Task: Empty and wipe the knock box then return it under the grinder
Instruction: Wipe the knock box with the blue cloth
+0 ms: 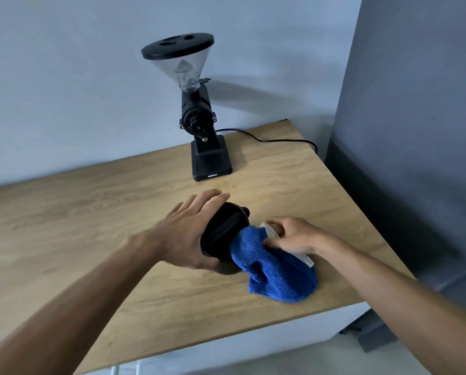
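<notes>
- The wiping step looks to be in hand: the knock box [223, 234] is tipped on its side on the tabletop [91, 212], its dark mouth turned toward the blue cloth [275, 272] — the cloth's near edge lies right at the rim.
- The left hand [183, 234] wraps the outside of the knock box, thumb below and fingers spread over the top, steadying it.
- The right hand [294, 236] lies on the cloth with fingers bent, gripping a fold of it; a pale edging shows beneath the hand.
- Next, by my judgement, the cloth must be pushed into the mouth and worked round the inner wall while the left hand holds the box firm.
- The grinder [199, 117] stands well apart at the back of the tabletop — the base beneath its spout is bare, awaiting the box.
</notes>
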